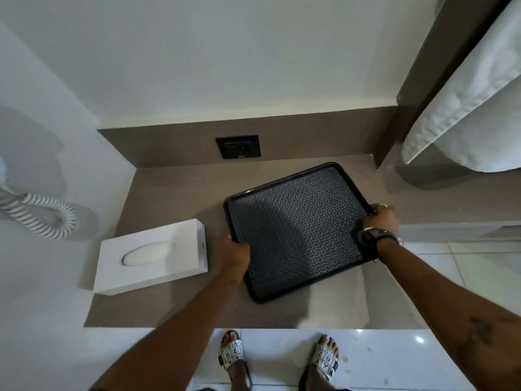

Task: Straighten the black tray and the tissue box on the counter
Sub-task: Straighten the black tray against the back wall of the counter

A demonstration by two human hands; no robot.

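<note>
A black tray (pixel 298 224) with a patterned mat inside lies skewed on the brown counter (pixel 172 193), its far corner turned toward the back right. My left hand (pixel 235 251) grips the tray's left rim. On the tray's right rim, my right hand (pixel 380 218) is closed; it wears a ring and a wrist bangle. A white tissue box (pixel 152 255) with an oval slot on top sits to the left of the tray, also at a slant, near the counter's left end. Neither hand touches the box.
A black wall socket (pixel 238 146) is set in the backsplash behind the tray. A white coiled cord (pixel 42 218) hangs on the left wall. White bedding (pixel 476 108) lies at the right. The counter's front edge is just above my sandalled feet (pixel 234 356).
</note>
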